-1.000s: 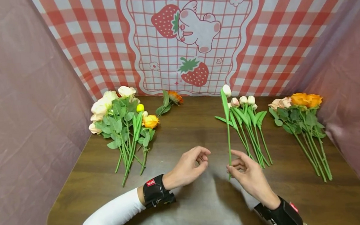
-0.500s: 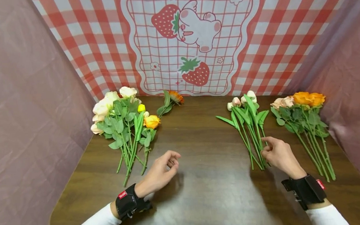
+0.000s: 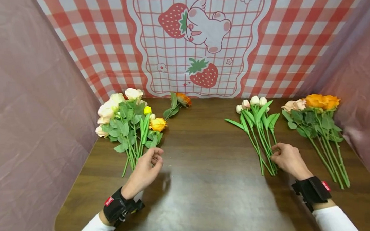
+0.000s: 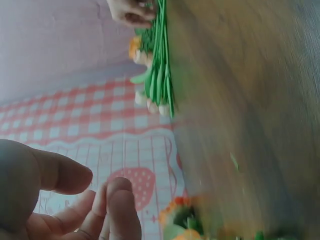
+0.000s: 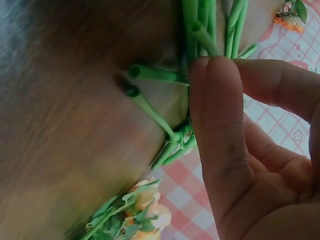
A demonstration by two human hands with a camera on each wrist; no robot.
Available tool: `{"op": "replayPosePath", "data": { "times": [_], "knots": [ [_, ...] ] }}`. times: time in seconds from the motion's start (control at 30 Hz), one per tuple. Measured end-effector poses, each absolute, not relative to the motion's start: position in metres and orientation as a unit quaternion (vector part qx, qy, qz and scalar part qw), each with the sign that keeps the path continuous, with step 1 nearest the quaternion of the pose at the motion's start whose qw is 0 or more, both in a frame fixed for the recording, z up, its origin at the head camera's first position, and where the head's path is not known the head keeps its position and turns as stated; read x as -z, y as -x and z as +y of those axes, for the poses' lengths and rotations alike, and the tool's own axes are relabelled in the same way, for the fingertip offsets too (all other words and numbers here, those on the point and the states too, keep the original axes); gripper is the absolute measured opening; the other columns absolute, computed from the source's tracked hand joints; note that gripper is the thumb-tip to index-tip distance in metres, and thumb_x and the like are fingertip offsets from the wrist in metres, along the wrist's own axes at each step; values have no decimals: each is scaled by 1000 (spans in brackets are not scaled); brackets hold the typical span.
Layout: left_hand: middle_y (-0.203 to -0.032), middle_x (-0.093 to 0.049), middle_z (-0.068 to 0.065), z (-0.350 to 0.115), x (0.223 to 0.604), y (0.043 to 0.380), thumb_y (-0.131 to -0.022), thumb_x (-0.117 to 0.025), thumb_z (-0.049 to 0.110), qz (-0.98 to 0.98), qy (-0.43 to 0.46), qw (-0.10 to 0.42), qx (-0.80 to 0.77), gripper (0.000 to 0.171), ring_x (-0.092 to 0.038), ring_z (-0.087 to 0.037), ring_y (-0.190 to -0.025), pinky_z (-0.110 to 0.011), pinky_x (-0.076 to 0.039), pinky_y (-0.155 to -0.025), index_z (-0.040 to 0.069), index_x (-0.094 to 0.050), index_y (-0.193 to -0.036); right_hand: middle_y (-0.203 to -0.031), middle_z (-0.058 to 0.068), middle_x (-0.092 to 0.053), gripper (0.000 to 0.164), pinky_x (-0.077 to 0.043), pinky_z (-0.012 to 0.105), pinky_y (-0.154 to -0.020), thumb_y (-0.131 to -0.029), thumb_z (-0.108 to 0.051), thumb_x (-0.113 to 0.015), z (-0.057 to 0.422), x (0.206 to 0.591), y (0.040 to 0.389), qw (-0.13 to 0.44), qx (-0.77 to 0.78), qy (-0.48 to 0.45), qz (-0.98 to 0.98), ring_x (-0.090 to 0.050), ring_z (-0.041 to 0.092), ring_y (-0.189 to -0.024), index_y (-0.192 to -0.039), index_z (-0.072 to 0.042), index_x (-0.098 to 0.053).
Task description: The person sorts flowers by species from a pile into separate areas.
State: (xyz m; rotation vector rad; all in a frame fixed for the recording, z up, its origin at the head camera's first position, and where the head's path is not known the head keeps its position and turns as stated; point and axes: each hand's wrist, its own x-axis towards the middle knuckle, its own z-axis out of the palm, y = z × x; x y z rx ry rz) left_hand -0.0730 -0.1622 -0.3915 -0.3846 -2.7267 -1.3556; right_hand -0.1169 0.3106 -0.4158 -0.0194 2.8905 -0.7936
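In the head view several white and pale pink tulips (image 3: pixel 255 126) lie in a bunch at the right of the wooden table. My right hand (image 3: pixel 289 159) is at their lower stems. In the right wrist view its thumb and index finger pinch a green stem (image 5: pixel 202 37), whose cut end sticks out past the fingertips. My left hand (image 3: pixel 145 168) hovers with loosely curled fingers just in front of the left pile of flowers. It holds nothing, and in the left wrist view a gap shows between its thumb (image 4: pixel 70 175) and fingers. It hides the lower ends of some stems in that pile.
At the left lie cream roses (image 3: pixel 106 111), a yellow tulip (image 3: pixel 147 110) and an orange-yellow rose (image 3: pixel 158 124). An orange flower (image 3: pixel 183 100) lies at the back. Orange and peach roses (image 3: pixel 322 102) lie far right. A red checked cloth (image 3: pixel 109 46) hangs behind the table.
My right hand has carried a tulip rightward and lowered it onto the tulip bunch, then shifted slightly. My left hand has moved left from the table's middle to the left flower pile.
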Motion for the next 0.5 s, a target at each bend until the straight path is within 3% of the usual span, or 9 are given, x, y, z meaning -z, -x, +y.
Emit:
{"op": "replayPosePath", "data": {
  "times": [0.13,0.3,0.5],
  "knots": [
    [-93,-67,-5,-171,391,77,-91,-59,0,-908,90,29,408,23,-62,-15,-77,-27,-50,-65,4,-62,-113,-84,17,-66,32,-40,32,-55,-86,-3,-57,310,415,114,66,251,-1,966,-55,21,-64,-113,13,-61],
    [-93,-67,-7,-180,393,84,-92,-58,3,-924,76,15,374,21,-61,-15,-76,-28,-50,-64,2,-63,-112,-92,18,-67,29,-36,31,-53,-92,-10,-57,298,414,101,19,237,7,971,-55,20,-64,-116,6,-63],
    [-89,-68,-7,-193,398,92,-90,-57,6,-944,55,32,323,16,-63,-19,-78,-33,-51,-63,4,-65,-105,-88,11,-69,21,-40,33,-53,-91,-9,-63,265,411,88,-46,255,56,964,-59,21,-65,-109,0,-68]
  ]
}}
